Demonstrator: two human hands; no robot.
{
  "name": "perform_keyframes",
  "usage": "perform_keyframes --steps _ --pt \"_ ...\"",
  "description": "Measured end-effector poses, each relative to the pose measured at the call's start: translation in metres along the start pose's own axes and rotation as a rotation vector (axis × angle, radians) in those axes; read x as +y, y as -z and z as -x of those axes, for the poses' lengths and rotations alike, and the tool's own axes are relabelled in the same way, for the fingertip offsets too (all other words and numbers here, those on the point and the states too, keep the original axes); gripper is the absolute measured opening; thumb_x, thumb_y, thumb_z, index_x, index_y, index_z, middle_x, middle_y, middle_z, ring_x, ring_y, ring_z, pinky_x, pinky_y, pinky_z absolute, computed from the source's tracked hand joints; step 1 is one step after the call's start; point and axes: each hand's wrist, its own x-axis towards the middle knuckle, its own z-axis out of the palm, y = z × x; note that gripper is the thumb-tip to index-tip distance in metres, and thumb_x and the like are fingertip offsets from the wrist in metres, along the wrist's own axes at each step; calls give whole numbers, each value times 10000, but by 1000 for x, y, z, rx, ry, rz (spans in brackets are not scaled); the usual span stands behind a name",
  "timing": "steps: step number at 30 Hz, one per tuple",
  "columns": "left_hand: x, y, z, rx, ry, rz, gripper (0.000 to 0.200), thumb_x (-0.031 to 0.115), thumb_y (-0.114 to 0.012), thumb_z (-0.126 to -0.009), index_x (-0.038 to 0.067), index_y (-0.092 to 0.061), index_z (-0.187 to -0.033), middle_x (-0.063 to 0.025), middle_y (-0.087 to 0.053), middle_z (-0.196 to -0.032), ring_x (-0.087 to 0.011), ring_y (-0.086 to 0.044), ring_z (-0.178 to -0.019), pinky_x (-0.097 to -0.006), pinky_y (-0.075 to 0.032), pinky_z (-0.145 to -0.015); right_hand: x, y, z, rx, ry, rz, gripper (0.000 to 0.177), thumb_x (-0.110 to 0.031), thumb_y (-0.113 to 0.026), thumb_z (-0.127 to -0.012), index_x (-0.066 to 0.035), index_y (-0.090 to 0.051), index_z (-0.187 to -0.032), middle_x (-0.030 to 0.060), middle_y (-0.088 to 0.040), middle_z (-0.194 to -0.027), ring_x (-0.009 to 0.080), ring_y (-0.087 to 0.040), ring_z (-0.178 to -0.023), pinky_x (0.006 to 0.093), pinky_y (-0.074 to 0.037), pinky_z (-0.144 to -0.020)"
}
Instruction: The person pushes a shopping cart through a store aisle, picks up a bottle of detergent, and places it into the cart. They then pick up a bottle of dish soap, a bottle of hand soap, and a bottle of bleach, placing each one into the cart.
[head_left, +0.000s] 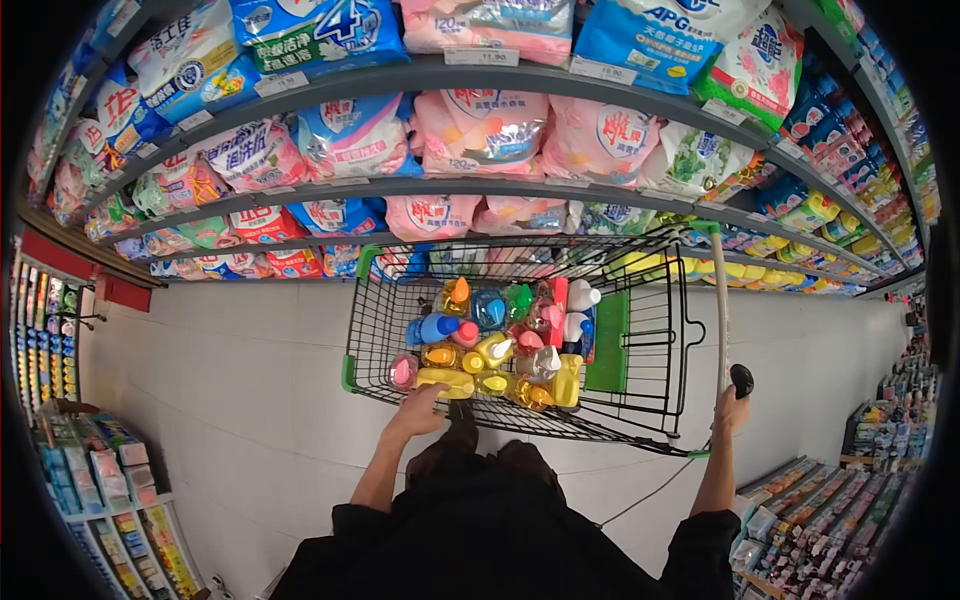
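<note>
A black wire shopping cart [640,434] with green corners stands sideways in front of me. My left hand [419,410] is closed over its near rim, fingertips right at a yellow bottle [443,381] that lies on its side. How far those fingers wrap is partly hidden. At the right end, my right hand [733,409] grips the cart handle [722,300], below a round black knob-like piece [741,380]. Several pump and capped bottles crowd the basket, among them a blue bottle [437,327], a green-topped bottle [518,298] and another yellow bottle [567,380].
Beyond the cart, a long shelf [480,190] holds bags of washing powder in tiers. Pale tiled floor [250,360] surrounds the cart. Low product racks stand at the left [120,480] and at the right [830,510]. A thin cord [650,492] hangs from the handle end.
</note>
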Motion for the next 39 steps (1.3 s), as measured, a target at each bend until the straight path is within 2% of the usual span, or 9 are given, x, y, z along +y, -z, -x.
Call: perform_keyframes --steps 3,8,9,16,19,21,27,30,39 --pt "98 69 8 -62 -88 1007 481 61 -647 -857 27 -504 -1315 -139 -564 -1257 -280 -631 -1090 -440 -489 -974 5 -3 -9 3 39 -22 507 -382 -567 -807 44 -649 -1069 291 -675 -934 444 -656 -928 486 -499 -836" --pt "259 209 83 -276 -606 1687 430 265 -471 -1004 -65 -426 -1278 -258 -569 -1184 -446 -624 -1064 -525 -504 -928 15 -14 -29 112 174 10 484 -371 -550 -810 74 -657 -968 219 -672 -740 372 -685 -722 458 -525 -710" --pt "272 222 98 -503 -786 1745 469 251 -444 -989 -22 -320 -1350 -295 -426 -1346 -427 -549 -1125 -580 -496 -866 15 -14 -34 74 157 -5 487 -368 -553 -811 81 -654 -967 224 -673 -747 377 -684 -729 458 -525 -709" --pt "357 269 182 -1034 -491 1500 422 163 -471 -1014 203 -362 -1419 -256 -489 -1298 -407 -581 -1125 -706 -317 -1042 11 2 -34 22 177 -84 536 -409 -577 -810 72 -654 -1035 308 -667 -970 454 -639 -970 497 -490 -872" --pt "377 249 185 -1006 -488 1696 352 127 -405 -1032 6 -369 -1361 -274 -540 -1206 -438 -578 -1084 -593 -373 -1059 23 -2 -43 0 153 -91 523 -400 -574 -810 66 -655 -1034 304 -668 -977 451 -637 -984 490 -488 -890" --pt "351 233 206 -1022 -495 1695 347 133 -404 -1033 9 -369 -1355 -274 -539 -1203 -436 -579 -1076 -589 -376 -1047 32 0 -44 -1 152 -107 522 -393 -571 -813 71 -647 -1039 300 -671 -961 456 -644 -956 490 -495 -874" --pt "439 198 150 -1002 -587 1678 323 175 -393 -1033 28 -370 -1319 -270 -530 -1186 -426 -585 -1025 -563 -392 -974 54 8 -24 2 154 -139 496 -360 -584 -809 71 -634 -1049 302 -671 -903 463 -654 -896 496 -502 -831" --pt "349 192 202 -1036 -637 1652 312 195 -388 -1033 37 -371 -1302 -268 -525 -1178 -421 -589 -999 -550 -400 -937 72 8 -16 72 198 -133 427 -332 -575 -808 54 -596 -989 318 -659 -855 479 -652 -845 535 -504 -773" --pt "367 149 177 -1147 -772 1541 288 257 -372 -1034 65 -372 -1248 -262 -511 -1152 -405 -599 -923 -512 -424 -828 120 12 -11 56 72 -142 441 -325 -570 -816 20 -570 -1091 307 -667 -897 479 -652 -881 535 -502 -808"
